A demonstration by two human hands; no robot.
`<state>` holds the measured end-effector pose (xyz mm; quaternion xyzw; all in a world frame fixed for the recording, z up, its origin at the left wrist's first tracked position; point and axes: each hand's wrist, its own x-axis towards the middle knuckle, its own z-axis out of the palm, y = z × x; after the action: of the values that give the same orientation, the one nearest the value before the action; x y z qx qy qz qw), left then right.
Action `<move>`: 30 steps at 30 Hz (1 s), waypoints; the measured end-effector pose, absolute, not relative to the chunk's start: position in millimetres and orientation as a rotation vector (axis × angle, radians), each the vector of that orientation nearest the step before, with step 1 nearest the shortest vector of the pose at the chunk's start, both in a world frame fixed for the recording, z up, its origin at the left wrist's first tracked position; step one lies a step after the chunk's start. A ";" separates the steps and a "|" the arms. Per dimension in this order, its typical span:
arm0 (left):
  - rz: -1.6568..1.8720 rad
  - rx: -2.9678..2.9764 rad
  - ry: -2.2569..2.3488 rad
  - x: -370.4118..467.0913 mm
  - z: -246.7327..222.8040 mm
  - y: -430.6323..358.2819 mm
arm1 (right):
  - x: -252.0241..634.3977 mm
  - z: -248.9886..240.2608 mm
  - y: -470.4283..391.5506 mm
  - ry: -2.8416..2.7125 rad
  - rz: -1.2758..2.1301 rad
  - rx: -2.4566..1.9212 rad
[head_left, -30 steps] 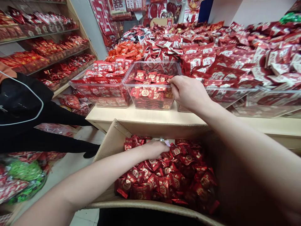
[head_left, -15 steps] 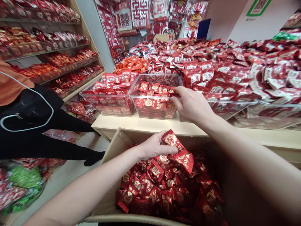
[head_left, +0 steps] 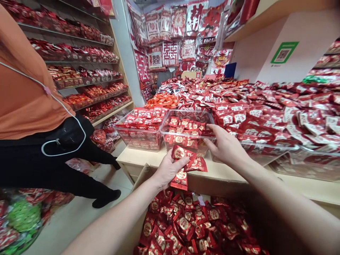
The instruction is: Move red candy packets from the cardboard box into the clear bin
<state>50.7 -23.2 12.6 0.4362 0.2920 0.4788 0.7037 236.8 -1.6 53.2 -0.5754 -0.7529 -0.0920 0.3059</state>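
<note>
Several red candy packets with gold emblems (head_left: pixel 180 153) are gripped in my left hand (head_left: pixel 166 171), its thumb pressed across them. The hand is raised above an open cardboard box (head_left: pixel 223 183), just in front of a clear plastic bin (head_left: pixel 183 134). Loose packets of the same kind (head_left: pixel 183 223) fill much of the box. Neat rows of these packets stand inside the bin. At the bin's front right corner is my right hand (head_left: pixel 227 145), closed with thumb and index finger around the rim. Part of its grip is hidden.
To the left stands a person in an orange top (head_left: pixel 39 95), beside shelves of red packets (head_left: pixel 87 74). Another filled bin (head_left: pixel 140 132) adjoins on the left. More bins and a broad heap of packets (head_left: pixel 265 102) spread across the pale counter (head_left: pixel 292 187).
My left hand has risen out of the box toward the bin, carrying the candy packets. My right hand stays at the bin's corner. The camera view has tilted up.
</note>
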 end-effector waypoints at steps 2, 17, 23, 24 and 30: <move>1.116 0.947 0.669 48.9 12.0 -19.8 | 236.3 53.1 -2.1 -2.005 -0.207 -1.541; 1.222 0.876 0.684 43.6 12.8 -10.2 | 233.3 52.5 -5.9 -2.020 -0.198 -1.596; 1.224 0.902 0.685 42.3 11.5 -9.2 | 232.4 51.5 -7.5 -2.050 -0.263 -1.666; 1.223 0.901 0.683 42.1 11.3 -9.1 | 232.3 51.1 -7.7 -2.055 -0.258 -1.670; 1.219 0.888 0.673 42.7 10.8 -8.9 | 230.5 49.7 -8.0 -2.045 -0.224 -1.680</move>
<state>42.7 -8.9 10.8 0.3954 0.2997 0.5426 0.6778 230.5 -8.0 49.7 -0.6140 -0.7474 -0.0817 0.2402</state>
